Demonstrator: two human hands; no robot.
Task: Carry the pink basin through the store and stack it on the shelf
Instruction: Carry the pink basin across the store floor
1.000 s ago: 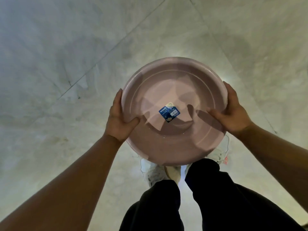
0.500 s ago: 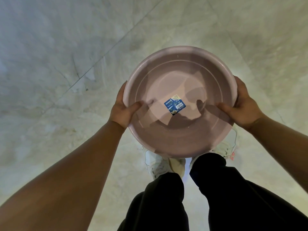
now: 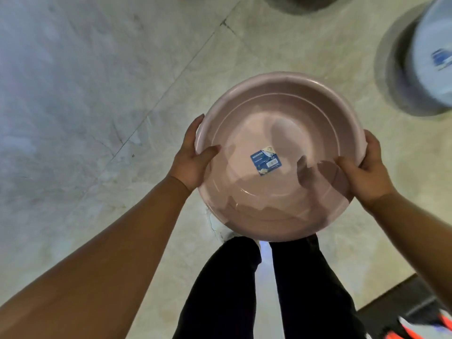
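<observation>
I hold the round pink basin (image 3: 274, 118) level in front of me, above my legs and the marble floor. A blue label (image 3: 265, 162) sticks to its inside bottom. My left hand (image 3: 190, 160) grips the left rim, thumb inside the bowl and fingers under the edge. My right hand (image 3: 364, 170) grips the right rim the same way. The basin is empty. No shelf shows in the head view.
A pale blue basin (image 3: 430, 57) with a label sits on the floor at the upper right, over a dark round shadow. Another dark round shape (image 3: 300, 3) lies at the top edge. A dark object with orange stripes (image 3: 415, 324) is at the bottom right.
The basin stays held by both hands. The view has moved on over the floor: a pale blue basin, a dark shape at the top and a dark object at bottom right have come into view.
</observation>
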